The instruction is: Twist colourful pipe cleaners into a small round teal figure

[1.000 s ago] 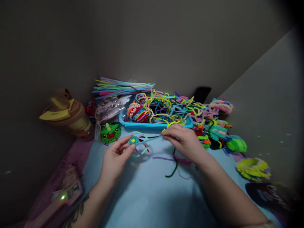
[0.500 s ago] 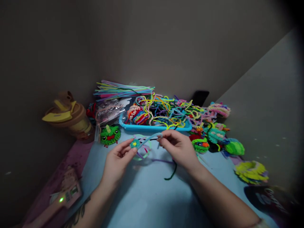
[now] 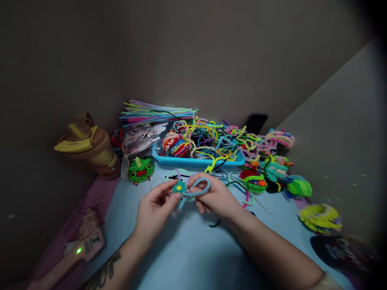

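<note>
A small teal pipe-cleaner flower with a yellow centre (image 3: pixel 179 188) is pinched between the thumb and fingers of my left hand (image 3: pixel 155 207). From it runs a light blue pipe cleaner (image 3: pixel 202 192), which bends round in an open loop. My right hand (image 3: pixel 214 195) has its fingertips closed on this pipe cleaner close to the flower; its exact grip is partly hidden by the loop. Behind both hands lie loose pipe cleaners, among them a dark green one (image 3: pixel 215 224).
A blue tray (image 3: pixel 199 162) heaped with tangled pipe cleaners stands behind my hands. Left of it sit a green fuzzy creature (image 3: pixel 140 170) and a brown tumbler (image 3: pixel 90 147). Several fuzzy figures line the right, by a yellow-green ring (image 3: pixel 319 218). A pink device (image 3: pixel 90 245) lies front left.
My right hand has come left and down to the flower, and the pipe cleaner, earlier stretched between my hands, is now curled into a loop. My left hand has shifted slightly right.
</note>
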A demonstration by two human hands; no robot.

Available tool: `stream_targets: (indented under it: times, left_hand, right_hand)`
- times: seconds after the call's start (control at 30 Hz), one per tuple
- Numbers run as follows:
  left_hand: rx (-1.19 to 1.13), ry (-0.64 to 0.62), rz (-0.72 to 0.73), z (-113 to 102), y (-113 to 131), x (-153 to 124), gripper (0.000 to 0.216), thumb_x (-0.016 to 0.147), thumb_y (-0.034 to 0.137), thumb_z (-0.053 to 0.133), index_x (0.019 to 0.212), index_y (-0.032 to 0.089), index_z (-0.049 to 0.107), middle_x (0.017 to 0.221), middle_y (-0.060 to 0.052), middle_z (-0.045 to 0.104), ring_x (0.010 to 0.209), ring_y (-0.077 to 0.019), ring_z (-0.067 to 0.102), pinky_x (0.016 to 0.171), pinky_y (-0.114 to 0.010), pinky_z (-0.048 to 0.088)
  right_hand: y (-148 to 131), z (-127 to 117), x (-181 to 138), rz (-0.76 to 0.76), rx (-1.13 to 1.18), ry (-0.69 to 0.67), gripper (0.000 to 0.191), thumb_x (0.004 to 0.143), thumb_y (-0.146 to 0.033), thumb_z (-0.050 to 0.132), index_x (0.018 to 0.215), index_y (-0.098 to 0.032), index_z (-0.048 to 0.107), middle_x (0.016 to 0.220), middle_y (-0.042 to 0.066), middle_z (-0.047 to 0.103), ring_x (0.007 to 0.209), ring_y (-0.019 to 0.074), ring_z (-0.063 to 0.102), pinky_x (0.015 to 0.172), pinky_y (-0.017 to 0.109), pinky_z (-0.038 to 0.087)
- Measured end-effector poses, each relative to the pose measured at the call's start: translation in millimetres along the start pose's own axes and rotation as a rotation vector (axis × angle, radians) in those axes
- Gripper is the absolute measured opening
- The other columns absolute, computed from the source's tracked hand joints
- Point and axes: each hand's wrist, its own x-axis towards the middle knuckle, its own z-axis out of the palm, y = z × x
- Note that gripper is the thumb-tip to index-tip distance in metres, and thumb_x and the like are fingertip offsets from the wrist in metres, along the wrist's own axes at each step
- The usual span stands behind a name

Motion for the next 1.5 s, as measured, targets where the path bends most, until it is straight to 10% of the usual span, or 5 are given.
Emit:
stream_targets:
  times: [0.37,0.8,1.5]
  left_hand:
    - [0.311,0.105,0.315,2,-1,-8,0.026,0.075,0.026,0.063,0.100,0.021,0.068,0.066,0.001,0.064,0.049,-0.0062,0.051,0.046,-0.016,0.041]
    - [0.438,0.082,0.541,1,-8,-9,0.026,0.076,0.021,0.064,0.102,0.022,0.066,0.073,0.000,0.068,0.053,-0.0070,0.053,0.053,-0.018,0.044]
    - [0.051,0.428,0.086,-2,-1,3,0.039,0.069,0.035,0.069,0.102,0.017,0.064,0.076,-0.002,0.064,0.063,-0.0103,0.059,0.059,-0.020,0.048]
  right_hand:
    - [16,16,-1,-0.008,0.399,0.038,0.043,0.053,-0.018,0.081,0.086,-0.020,0.052,0.076,-0.004,0.062,0.067,0.0107,0.063,0.064,0.023,0.051]
    - [27,20,2,-0.068,0.420,0.103,0.039,0.052,-0.012,0.077,0.079,-0.020,0.051,0.066,-0.006,0.060,0.062,0.0088,0.057,0.058,0.019,0.044]
    - [22,32,-12,-0.199,0.047,-0.003,0.026,0.065,-0.008,0.056,0.083,-0.022,0.044,0.079,-0.003,0.049,0.069,0.0086,0.049,0.062,0.020,0.043]
